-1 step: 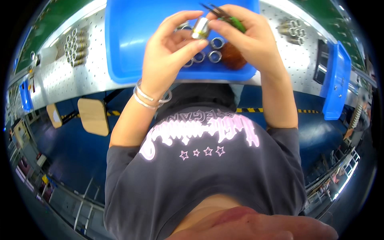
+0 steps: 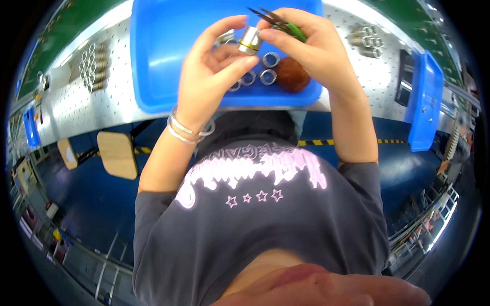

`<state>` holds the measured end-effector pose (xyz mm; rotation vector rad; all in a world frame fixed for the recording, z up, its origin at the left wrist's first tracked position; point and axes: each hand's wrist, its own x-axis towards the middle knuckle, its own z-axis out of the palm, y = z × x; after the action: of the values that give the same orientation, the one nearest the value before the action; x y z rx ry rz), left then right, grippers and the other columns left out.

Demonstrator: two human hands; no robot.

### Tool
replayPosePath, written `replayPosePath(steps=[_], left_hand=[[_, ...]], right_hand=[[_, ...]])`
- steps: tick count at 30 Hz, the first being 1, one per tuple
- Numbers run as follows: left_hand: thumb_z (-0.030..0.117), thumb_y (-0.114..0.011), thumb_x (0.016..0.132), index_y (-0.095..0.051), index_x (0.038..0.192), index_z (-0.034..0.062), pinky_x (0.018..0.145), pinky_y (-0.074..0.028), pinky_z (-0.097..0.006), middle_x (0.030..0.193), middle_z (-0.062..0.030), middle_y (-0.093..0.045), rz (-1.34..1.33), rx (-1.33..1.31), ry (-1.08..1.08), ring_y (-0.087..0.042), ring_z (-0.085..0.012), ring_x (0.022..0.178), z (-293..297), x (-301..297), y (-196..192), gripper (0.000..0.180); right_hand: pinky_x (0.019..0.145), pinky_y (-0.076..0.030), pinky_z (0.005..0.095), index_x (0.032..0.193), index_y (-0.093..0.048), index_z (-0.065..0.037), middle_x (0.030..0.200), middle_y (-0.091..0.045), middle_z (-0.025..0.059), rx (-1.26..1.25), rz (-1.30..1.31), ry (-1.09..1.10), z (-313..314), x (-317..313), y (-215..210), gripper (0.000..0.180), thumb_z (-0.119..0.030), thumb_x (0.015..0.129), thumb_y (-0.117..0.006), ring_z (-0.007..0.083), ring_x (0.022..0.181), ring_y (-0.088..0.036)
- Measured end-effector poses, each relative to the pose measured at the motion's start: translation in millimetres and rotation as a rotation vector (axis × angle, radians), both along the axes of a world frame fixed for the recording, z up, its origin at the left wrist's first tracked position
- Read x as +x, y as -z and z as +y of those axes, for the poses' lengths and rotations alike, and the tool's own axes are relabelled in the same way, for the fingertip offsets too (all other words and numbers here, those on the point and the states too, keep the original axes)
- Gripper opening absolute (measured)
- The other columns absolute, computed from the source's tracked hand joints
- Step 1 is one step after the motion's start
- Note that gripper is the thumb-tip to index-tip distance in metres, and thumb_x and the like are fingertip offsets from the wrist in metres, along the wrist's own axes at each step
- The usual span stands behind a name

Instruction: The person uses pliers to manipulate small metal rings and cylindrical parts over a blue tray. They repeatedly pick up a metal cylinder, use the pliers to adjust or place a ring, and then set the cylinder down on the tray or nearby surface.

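A short shiny metal sleeve [image 2: 249,41] with a yellowish band near its lower end is held above the blue tray. The thumb and fingers of my left hand [image 2: 204,74] curl around it. My right hand [image 2: 321,51] meets its right side with the fingertips. That same hand grips a pair of tweezers [image 2: 291,29] with green on the handle, its dark pointed prongs aimed up and left. Several metal rings [image 2: 268,77] and a reddish-brown fuzzy ball [image 2: 292,74] lie in the tray below. My left fingers partly cover more metal pieces.
The blue tray [image 2: 148,108] rests on a perforated metal table [image 2: 115,104]. Several metal sleeves [image 2: 94,69] stand grouped at left, another group [image 2: 367,40] at right. A tilted blue bin [image 2: 427,102] hangs by the right edge. A wooden stool seat [image 2: 117,154] is below left.
The sleeve has turned slightly more upright, its banded end pointing down. My left index finger has drawn back a little from its top. The whole view has shifted slightly.
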<state>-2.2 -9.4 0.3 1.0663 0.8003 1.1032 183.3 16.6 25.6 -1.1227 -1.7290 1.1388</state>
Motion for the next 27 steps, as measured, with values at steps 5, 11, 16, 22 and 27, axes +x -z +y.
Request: replayPosePath(steps=[5,11,16,22,27], left_hand=[[0.005,-0.055,0.089,-0.054,0.121,0.0023,0.074,-0.046,-0.024,0.088,-0.0070,-0.062,0.383,0.139,0.057,-0.059,-0.0110,0.080,2.5,-8.6,-1.8,0.032],[0.001,-0.060,0.082,-0.064,0.108,0.0050,0.088,-0.044,-0.029,0.088,-0.0075,-0.064,0.714,0.497,0.018,-0.061,-0.0177,0.081,3.7,4.7,-8.7,0.026],[0.001,-0.062,0.080,-0.066,0.102,0.0049,0.089,-0.044,-0.031,0.090,-0.0081,-0.064,0.786,0.486,0.064,-0.062,-0.0200,0.083,3.7,-6.4,-7.6,0.023],[-0.001,-0.063,0.078,-0.065,0.100,0.0052,0.076,-0.048,-0.030,0.096,-0.0104,-0.064,0.636,0.512,0.012,-0.061,-0.0219,0.085,9.4,1.6,-4.9,0.024],[0.000,-0.063,0.078,-0.065,0.100,0.0051,0.075,-0.048,-0.029,0.097,-0.0101,-0.064,0.599,0.540,0.090,-0.061,-0.0229,0.086,7.0,12.9,-4.9,0.023]], right_hand=[[0.061,-0.046,0.0284,0.078,-0.071,-0.009,0.069,-0.065,0.0051,0.268,-0.323,0.304,82.2,44.6,-1.8,0.011,-0.016,0.080,-0.063,0.0144,0.065,-0.061],[0.071,-0.049,0.0402,0.078,-0.071,-0.006,0.082,-0.066,0.0166,0.247,-0.985,0.550,155.1,110.9,18.4,0.022,-0.027,0.075,-0.064,0.0322,0.079,-0.063],[0.069,-0.048,0.0402,0.092,-0.065,-0.004,0.082,-0.064,0.0161,0.415,-0.806,0.600,127.7,155.8,31.3,0.024,-0.025,0.082,-0.060,0.0325,0.075,-0.062],[0.062,-0.048,0.0346,0.090,-0.068,-0.007,0.075,-0.065,0.0104,0.177,-1.244,0.550,14.0,145.3,-0.3,0.027,-0.032,0.083,-0.063,0.0268,0.068,-0.062],[0.066,-0.050,0.0397,0.090,-0.070,-0.009,0.078,-0.066,0.0115,0.143,-1.272,0.549,14.9,147.8,18.3,0.030,-0.036,0.083,-0.059,0.0319,0.073,-0.063]])
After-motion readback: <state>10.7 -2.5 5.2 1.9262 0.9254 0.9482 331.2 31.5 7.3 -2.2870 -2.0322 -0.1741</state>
